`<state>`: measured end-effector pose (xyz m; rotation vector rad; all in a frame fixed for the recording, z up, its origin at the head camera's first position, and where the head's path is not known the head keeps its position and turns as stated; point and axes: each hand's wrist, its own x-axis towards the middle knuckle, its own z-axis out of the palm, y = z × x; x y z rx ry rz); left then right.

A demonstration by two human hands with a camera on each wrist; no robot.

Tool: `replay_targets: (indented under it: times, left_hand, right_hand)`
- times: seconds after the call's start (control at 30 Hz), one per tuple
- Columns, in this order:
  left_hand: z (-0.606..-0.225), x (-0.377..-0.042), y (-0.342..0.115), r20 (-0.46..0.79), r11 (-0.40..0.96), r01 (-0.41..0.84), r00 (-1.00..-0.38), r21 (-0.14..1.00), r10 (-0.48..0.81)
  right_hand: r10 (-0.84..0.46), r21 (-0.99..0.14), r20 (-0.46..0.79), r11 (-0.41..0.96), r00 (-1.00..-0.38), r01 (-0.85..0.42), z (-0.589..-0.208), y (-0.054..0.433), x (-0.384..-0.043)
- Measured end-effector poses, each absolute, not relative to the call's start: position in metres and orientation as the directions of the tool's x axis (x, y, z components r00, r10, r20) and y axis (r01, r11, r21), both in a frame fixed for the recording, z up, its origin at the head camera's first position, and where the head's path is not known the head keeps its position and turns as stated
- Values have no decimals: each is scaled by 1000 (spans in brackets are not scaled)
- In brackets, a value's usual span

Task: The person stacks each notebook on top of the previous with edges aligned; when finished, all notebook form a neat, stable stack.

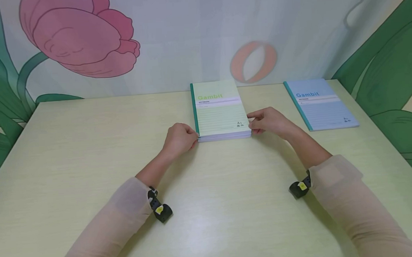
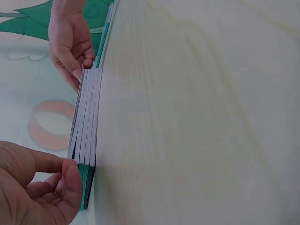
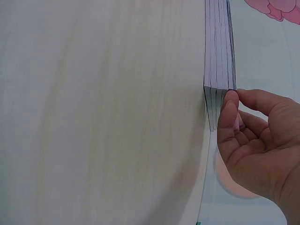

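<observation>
A stack of several notebooks lies on the table, topped by a pale green notebook with a dark green spine and "Gambit" on its cover. At the near left corner, my left hand pinches the top notebook between thumb and fingers. My right hand pinches it at the near right corner. The left wrist view shows the stacked page edges, with a thin dark gap below the top notebook near the left fingers. In the right wrist view, the right fingertips sit at the upper corner of the stack.
A blue notebook lies flat to the right, near the far edge of the pale wooden table. Behind the table hangs a white curtain with a pink flower print. Green leaf patterns flank both sides.
</observation>
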<state>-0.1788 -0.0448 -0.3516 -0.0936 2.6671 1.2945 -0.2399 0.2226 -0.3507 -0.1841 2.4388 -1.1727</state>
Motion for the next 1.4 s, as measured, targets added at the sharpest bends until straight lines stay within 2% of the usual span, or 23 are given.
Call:
replay_targets:
  times: [0.6,0.8,1.17,1.4]
  left_hand:
    - [-355,-182,-45,-230,616,-173,-973,769,14]
    - [-352,-181,-47,-230,626,-172,-973,761,11]
    - [-338,-179,-25,-140,599,-75,-988,797,63]
    - [-327,-181,12,-116,566,-8,-981,824,154]
  right_hand:
    - [-303,-756,-334,651,-892,62,-351,225,-241]
    - [-337,-763,-308,646,-890,20,-343,234,-238]
    - [-272,-750,-259,661,-927,16,-334,282,-226]
    - [-140,-735,-221,674,-965,70,-339,341,-231]
